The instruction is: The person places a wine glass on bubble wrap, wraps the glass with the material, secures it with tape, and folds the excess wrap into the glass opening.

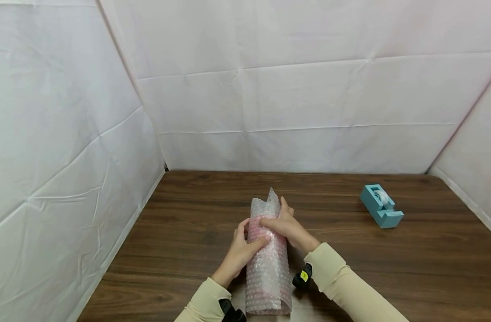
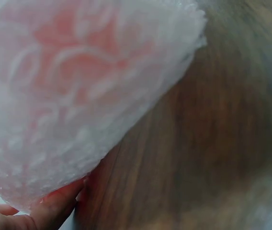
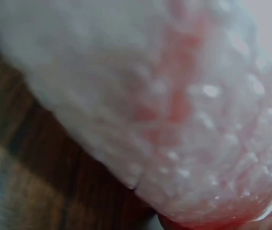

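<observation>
A roll of bubble wrap (image 1: pixel 268 277) stands over the near middle of the table in the head view, with something pinkish red showing through its layers. My left hand (image 1: pixel 242 251) grips its left side, thumb across the front. Higher up on the right, my right hand (image 1: pixel 287 226) holds it with the thumb laid over the front. Above the hands the wrap's top end is loose and ragged. Both wrist views are filled by the bubble wrap (image 2: pixel 78 96), close and blurred, with left fingers (image 2: pixel 54 206) at its lower end. What lies inside is hidden by the wrap.
A light blue tape dispenser (image 1: pixel 379 205) with a roll of clear tape sits at the right on the dark wooden table (image 1: pixel 197 223). White cloth walls (image 1: pixel 293 98) enclose the table at the back and on both sides.
</observation>
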Action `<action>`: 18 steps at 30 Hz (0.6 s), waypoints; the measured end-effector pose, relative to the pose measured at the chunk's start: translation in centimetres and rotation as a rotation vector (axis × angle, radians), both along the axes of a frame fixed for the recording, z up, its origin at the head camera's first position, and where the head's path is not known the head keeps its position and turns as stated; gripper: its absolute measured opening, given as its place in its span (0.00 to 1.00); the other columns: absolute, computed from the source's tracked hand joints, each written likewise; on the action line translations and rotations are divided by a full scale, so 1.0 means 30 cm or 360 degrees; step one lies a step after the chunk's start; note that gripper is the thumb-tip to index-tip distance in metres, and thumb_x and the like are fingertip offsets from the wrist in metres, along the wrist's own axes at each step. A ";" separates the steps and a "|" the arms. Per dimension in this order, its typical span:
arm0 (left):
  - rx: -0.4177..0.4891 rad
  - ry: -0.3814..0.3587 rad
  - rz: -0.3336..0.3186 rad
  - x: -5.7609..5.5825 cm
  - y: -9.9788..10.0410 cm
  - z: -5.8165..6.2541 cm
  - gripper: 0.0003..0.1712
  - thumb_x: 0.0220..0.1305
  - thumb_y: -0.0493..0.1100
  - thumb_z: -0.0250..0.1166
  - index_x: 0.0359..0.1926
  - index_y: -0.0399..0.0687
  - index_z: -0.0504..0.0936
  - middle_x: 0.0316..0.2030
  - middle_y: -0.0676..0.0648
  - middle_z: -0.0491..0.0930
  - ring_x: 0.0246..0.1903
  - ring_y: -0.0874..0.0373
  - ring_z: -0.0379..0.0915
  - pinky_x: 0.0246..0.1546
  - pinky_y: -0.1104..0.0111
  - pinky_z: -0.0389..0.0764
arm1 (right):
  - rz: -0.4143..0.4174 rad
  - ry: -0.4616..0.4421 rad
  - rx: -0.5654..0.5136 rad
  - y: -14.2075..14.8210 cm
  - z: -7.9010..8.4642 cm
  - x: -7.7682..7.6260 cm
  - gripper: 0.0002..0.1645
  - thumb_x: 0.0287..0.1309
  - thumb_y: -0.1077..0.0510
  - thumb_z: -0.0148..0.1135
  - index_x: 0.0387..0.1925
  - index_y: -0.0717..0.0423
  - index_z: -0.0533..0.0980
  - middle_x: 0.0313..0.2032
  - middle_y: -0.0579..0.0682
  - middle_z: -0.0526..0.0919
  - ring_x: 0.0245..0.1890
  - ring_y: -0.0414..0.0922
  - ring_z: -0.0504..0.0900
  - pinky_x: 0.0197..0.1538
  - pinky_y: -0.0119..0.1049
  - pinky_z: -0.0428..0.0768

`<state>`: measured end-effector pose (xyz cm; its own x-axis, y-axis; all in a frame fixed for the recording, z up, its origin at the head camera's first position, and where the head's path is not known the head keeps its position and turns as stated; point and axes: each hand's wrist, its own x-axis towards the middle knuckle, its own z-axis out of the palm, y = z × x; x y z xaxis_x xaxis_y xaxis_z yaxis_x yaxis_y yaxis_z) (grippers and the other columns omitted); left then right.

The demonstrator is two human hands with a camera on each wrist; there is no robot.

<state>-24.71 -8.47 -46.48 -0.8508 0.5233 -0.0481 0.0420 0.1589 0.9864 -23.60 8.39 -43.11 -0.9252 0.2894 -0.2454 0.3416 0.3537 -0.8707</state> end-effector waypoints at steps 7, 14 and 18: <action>0.0004 0.0017 0.0005 0.000 0.006 0.001 0.49 0.55 0.54 0.69 0.71 0.45 0.54 0.61 0.34 0.59 0.54 0.42 0.67 0.50 0.50 0.75 | -0.0093 -0.0043 -0.0083 -0.003 -0.008 0.022 0.67 0.47 0.45 0.67 0.74 0.60 0.34 0.71 0.69 0.39 0.66 0.66 0.56 0.64 0.61 0.63; 0.0017 -0.0004 0.0005 0.000 0.016 -0.001 0.50 0.55 0.53 0.69 0.71 0.45 0.53 0.61 0.34 0.58 0.52 0.42 0.69 0.49 0.51 0.76 | -0.0090 0.0005 -0.0140 -0.001 -0.013 0.031 0.61 0.49 0.46 0.67 0.72 0.65 0.44 0.66 0.69 0.53 0.59 0.61 0.64 0.56 0.56 0.73; 0.0081 -0.0024 -0.0005 -0.005 0.022 0.009 0.51 0.55 0.50 0.70 0.72 0.43 0.51 0.62 0.33 0.58 0.51 0.43 0.70 0.47 0.53 0.77 | -0.0097 0.0041 -0.0227 0.001 -0.005 0.032 0.56 0.49 0.47 0.68 0.71 0.63 0.48 0.63 0.65 0.62 0.55 0.56 0.69 0.50 0.47 0.76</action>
<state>-24.85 -7.80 -46.19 -0.8486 0.5279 -0.0343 0.0273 0.1084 0.9937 -22.65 8.43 -43.25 -0.9135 0.3092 -0.2642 0.3353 0.2050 -0.9195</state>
